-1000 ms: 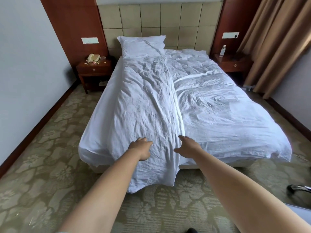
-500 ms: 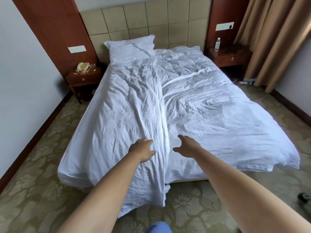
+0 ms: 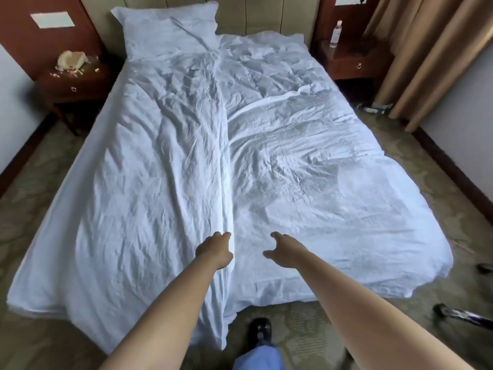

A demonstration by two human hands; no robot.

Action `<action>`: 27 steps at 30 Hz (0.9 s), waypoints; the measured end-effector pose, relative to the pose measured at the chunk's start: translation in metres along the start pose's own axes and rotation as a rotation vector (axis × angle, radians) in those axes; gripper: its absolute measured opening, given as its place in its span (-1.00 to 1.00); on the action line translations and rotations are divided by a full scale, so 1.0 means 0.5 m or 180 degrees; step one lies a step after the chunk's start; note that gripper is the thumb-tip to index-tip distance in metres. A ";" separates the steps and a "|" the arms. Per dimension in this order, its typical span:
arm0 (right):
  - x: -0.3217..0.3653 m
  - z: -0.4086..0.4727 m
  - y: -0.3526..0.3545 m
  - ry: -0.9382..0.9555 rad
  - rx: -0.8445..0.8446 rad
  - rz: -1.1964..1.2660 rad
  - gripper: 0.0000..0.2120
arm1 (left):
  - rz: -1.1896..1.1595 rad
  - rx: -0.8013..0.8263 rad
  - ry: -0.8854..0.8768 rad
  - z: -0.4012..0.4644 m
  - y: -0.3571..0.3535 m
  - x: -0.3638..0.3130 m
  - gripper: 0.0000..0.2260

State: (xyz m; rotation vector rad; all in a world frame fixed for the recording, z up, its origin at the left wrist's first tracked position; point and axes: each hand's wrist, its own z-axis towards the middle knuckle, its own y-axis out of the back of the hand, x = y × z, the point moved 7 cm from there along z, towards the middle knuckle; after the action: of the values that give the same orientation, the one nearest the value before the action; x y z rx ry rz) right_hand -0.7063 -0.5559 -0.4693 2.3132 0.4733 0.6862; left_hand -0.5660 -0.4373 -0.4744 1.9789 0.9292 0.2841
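I see open, flat sheet point(image 3: 306, 182) ahead of the right hand point(image 3: 284, 249); the folded duvet point(image 3: 149, 182) rises as a ridge against the left hand point(image 3: 214, 251).

- The folded duvet point(image 3: 149, 182) is matt white woven cloth, heavily creased.
- The sheet point(image 3: 306, 188) is the same matt white cloth, finely wrinkled.
- The pillow point(image 3: 165, 30) has a smoother white cloth case.
- The nightstand point(image 3: 354, 62) is reddish-brown wood, varnished to a soft sheen.
- The bottle point(image 3: 335, 33) is clear plastic.
- The curtain point(image 3: 426, 49) is tan cloth with a slight sheen.
- The carpet point(image 3: 32, 196) is matt, patterned pile.
- The shoe point(image 3: 260, 332) is glossy black.
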 end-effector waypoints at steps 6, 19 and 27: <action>0.071 0.088 -0.111 0.0371 0.0581 0.0035 -0.36 | -0.0358 0.0358 0.0704 0.022 -0.112 0.097 -0.55; 0.173 0.205 -0.291 -0.0818 0.0791 0.2279 -0.33 | -0.1159 0.0300 0.1339 0.026 -0.287 0.216 -0.22; 0.277 0.235 -0.342 -0.0758 0.1418 0.2557 -0.78 | -0.1595 -0.0196 0.1736 0.007 -0.328 0.259 0.17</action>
State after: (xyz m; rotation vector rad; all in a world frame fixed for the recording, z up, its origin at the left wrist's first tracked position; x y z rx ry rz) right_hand -0.5517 -0.4240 -0.6145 2.9676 -0.5049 0.6885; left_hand -0.5568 -0.2973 -0.6294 1.5628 1.6997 0.5669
